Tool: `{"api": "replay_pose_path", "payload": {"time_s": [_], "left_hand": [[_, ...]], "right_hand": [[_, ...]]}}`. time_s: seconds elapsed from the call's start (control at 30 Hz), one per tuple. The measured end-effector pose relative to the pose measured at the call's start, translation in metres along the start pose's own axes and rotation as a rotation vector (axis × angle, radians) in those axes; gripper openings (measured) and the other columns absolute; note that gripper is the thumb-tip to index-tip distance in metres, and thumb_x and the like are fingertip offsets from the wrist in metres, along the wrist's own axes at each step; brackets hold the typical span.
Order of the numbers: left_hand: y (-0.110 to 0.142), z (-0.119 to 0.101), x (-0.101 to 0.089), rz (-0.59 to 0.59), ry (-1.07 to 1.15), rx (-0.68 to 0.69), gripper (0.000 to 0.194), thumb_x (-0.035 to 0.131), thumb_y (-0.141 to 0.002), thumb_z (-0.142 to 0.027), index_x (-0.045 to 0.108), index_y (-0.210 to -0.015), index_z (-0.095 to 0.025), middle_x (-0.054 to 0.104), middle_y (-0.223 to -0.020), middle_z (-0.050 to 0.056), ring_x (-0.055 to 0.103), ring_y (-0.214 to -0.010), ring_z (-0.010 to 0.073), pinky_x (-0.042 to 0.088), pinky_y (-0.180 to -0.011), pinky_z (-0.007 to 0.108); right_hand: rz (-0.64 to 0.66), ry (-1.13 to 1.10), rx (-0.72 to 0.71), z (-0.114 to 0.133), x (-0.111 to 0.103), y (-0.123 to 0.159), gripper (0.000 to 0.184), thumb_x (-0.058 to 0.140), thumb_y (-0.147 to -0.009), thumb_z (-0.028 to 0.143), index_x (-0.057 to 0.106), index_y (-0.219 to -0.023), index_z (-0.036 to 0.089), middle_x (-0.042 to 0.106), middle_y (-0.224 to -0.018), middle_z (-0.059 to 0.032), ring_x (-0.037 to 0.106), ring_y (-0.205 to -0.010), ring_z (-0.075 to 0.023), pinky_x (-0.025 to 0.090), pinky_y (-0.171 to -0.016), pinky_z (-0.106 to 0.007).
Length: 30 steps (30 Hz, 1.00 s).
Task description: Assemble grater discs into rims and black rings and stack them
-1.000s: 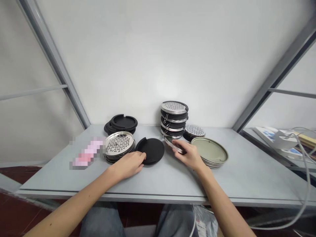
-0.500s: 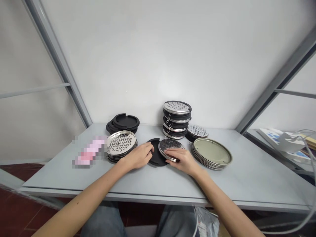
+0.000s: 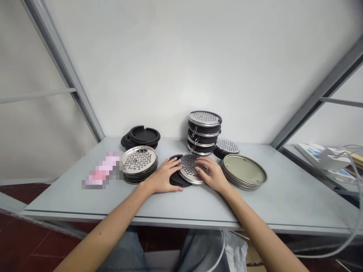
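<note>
A round metal grater disc (image 3: 190,169) lies partly over a black round base (image 3: 178,178) with a raised rim, offset to its right. My left hand (image 3: 164,175) is open at the base's left side, fingers reaching over its rim and thumb stretched along the front. My right hand (image 3: 213,174) rests on the right part of the grater disc, fingers and thumb apart on its top. Left of my left hand is a stack of shiny grater discs (image 3: 139,160). Olive-green round lids (image 3: 244,169) are piled just right of my right hand.
Behind stands a tall stack of black-and-metal round containers (image 3: 204,132) with wire clasps. Another grater disc (image 3: 227,146) lies on black pieces beside it. Black notched bases (image 3: 144,135) are piled at the back left. A blurred pink item (image 3: 103,170) lies left on the grey table (image 3: 70,200).
The grater disc has gone from tilted to flatter over the black base. My left hand has spread its fingers and thumb, and my right fingers have spread on the disc. The view has shifted slightly.
</note>
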<state>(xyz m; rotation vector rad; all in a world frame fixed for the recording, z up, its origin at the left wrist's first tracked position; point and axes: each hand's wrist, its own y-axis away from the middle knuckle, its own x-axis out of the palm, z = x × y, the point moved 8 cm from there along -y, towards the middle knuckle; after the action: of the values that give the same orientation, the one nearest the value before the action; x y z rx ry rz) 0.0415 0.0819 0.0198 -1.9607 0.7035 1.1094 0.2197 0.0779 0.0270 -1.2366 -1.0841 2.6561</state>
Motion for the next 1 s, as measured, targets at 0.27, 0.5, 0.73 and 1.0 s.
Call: {"api": "replay_pose_path", "payload": {"time_s": [0.27,0.5,0.73,1.0], "left_hand": [[0.001,-0.001,0.000,-0.156,-0.034,-0.101,0.061,0.078,-0.065,-0.052,0.057,-0.110,-0.016,0.043,-0.137,0.017,0.036,-0.134,0.0356,0.034,-0.111,0.053],[0.005,-0.001,0.001,-0.076,0.039,-0.084,0.069,0.073,-0.075,-0.042,0.045,-0.132,-0.017,0.026,-0.150,0.017,0.023,-0.141,0.0349,0.028,-0.114,0.054],[0.006,0.000,0.002,-0.017,0.093,-0.027,0.067,0.072,-0.077,-0.038,0.047,-0.136,-0.021,0.034,-0.149,0.014,0.026,-0.141,0.0303,0.016,-0.118,0.052],[0.006,0.004,0.005,0.019,0.124,-0.030,0.069,0.075,-0.075,-0.042,0.048,-0.135,-0.023,0.035,-0.149,0.012,0.020,-0.143,0.0302,0.017,-0.117,0.053]], "right_hand": [[0.060,0.033,0.288,-0.035,0.007,0.003,0.039,0.050,-0.090,0.044,0.062,-0.114,0.016,0.068,-0.112,-0.0125,0.064,-0.103,-0.0288,0.049,-0.093,-0.047],[0.094,-0.028,0.217,-0.031,0.013,0.002,0.046,0.053,-0.087,0.044,0.060,-0.122,0.014,0.063,-0.123,-0.0149,0.059,-0.115,-0.0298,0.045,-0.101,-0.048],[0.281,-0.098,0.180,-0.030,0.023,0.008,0.058,0.046,-0.091,0.050,0.045,-0.139,0.017,0.041,-0.147,-0.0127,0.037,-0.137,-0.0292,0.028,-0.114,-0.050],[0.370,-0.143,0.119,-0.026,0.024,0.009,0.065,0.051,-0.088,0.051,0.037,-0.145,0.021,0.029,-0.153,-0.0111,0.031,-0.139,-0.0302,0.023,-0.116,-0.052]]}}
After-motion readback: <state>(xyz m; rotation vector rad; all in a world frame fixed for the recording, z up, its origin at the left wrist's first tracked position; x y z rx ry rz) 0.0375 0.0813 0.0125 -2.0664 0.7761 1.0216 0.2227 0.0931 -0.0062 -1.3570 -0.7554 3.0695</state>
